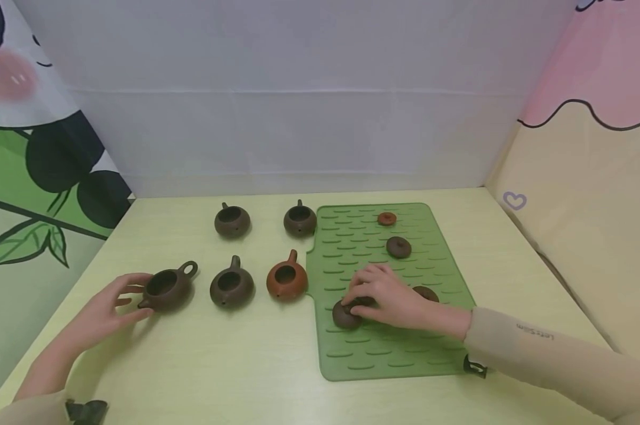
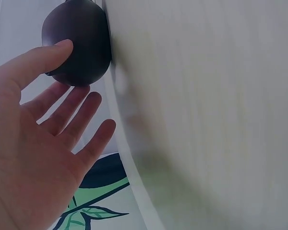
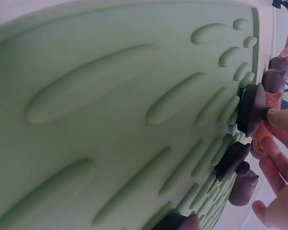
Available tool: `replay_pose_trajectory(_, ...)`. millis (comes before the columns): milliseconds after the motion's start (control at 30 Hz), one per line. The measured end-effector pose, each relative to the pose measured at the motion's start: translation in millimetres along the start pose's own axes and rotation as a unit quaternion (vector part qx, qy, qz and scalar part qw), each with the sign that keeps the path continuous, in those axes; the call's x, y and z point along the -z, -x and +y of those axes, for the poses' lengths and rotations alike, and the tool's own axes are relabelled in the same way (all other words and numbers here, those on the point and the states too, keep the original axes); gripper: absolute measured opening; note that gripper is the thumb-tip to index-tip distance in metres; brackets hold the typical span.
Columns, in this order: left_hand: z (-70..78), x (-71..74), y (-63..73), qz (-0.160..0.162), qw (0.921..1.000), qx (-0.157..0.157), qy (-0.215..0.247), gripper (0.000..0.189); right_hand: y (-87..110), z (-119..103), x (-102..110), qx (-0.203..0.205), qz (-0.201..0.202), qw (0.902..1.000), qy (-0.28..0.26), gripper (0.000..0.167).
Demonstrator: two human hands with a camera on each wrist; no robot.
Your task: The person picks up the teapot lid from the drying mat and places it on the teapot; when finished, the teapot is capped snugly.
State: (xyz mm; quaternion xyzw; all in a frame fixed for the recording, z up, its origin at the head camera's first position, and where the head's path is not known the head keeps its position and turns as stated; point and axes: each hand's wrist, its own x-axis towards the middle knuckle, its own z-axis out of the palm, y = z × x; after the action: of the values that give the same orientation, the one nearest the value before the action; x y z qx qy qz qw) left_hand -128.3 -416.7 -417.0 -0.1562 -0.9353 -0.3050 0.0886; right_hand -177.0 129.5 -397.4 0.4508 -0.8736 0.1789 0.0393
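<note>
A dark brown teapot (image 1: 167, 291) without a lid stands on the table at the left. My left hand (image 1: 104, 310) is around its spout side, with thumb and fingers spread and fairly straight. In the left wrist view the thumb lies against the pot (image 2: 79, 43), and the fingertips are close below it. My right hand (image 1: 389, 298) pinches the knob of a dark teapot lid (image 1: 345, 316) over the green mat (image 1: 352, 354). The right wrist view shows this lid (image 3: 251, 110) tilted edge-on to the camera; whether it touches the mat I cannot tell.
Another dark lid (image 1: 398, 247), a reddish lid (image 1: 387, 219) and a partly hidden dark lid (image 1: 426, 293) lie on the mat. Lidless teapots stand left of it: a reddish one (image 1: 287, 282) and several dark ones (image 1: 232, 289), their handles pointing away. A wall (image 1: 309, 136) rises behind.
</note>
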Motion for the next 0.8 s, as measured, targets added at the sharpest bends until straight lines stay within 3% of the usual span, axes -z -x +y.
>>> replay_pose_trajectory(800,3.4,3.2,0.8,-0.001,1.0,0.003,-0.002,0.062,-8.4,-3.5,8.1,-0.018,-0.017,0.9983,-0.052,0.011)
